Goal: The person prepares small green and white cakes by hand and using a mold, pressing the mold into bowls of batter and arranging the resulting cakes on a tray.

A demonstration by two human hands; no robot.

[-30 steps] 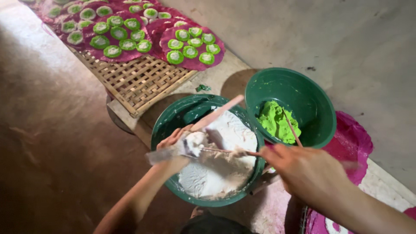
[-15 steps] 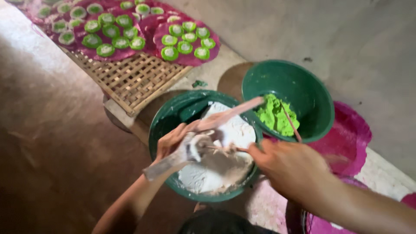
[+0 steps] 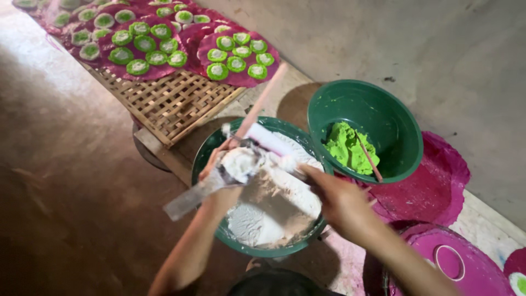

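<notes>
My left hand (image 3: 219,167) grips a long flat wooden paddle (image 3: 260,107) that slants over a green bowl (image 3: 249,250) of white floury dough (image 3: 274,211). A lump of white dough (image 3: 241,161) sits on the paddle by my fingers, and the paddle's lower end is caked white. My right hand (image 3: 337,200) reaches in from the right, its fingers pinched on a thin stick coated in white (image 3: 271,143) that touches the lump. Motion blur hides the exact grip.
A second green bowl (image 3: 394,118) holds bright green dough (image 3: 345,148) and a thin stick (image 3: 371,160). A woven bamboo tray (image 3: 175,104) carries magenta sheets with several green-and-white round cakes (image 3: 145,44). More magenta sheets (image 3: 438,186) and a pink lid (image 3: 455,263) lie to the right.
The view has moved closer. My right hand has come in to the paddle, and a lump of white dough has gathered on it by my left fingers.
</notes>
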